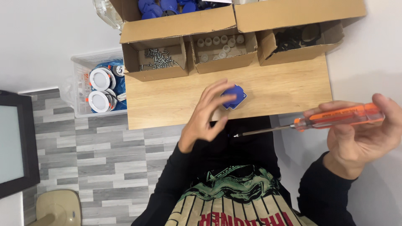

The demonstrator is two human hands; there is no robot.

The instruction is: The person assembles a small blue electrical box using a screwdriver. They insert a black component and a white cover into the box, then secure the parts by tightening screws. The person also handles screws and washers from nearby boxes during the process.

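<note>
A small blue plastic part (235, 96) lies on the wooden table (276, 90). My left hand (205, 115) hovers over it with curled fingers, fingertips at its left edge; I cannot tell whether they grip it. To the right, off the table, my right hand (363, 132) holds an orange-handled screwdriver (335, 117). Its metal shaft points left toward my body, the tip near the table's front edge.
Along the table's far edge stand open cardboard boxes: one with screws (159, 58), one with small white caps (220, 45), one with black parts (295, 37), one with blue parts (169, 6). A clear bin (79, 67) holding round white lamps (100, 90) sits on the floor at left.
</note>
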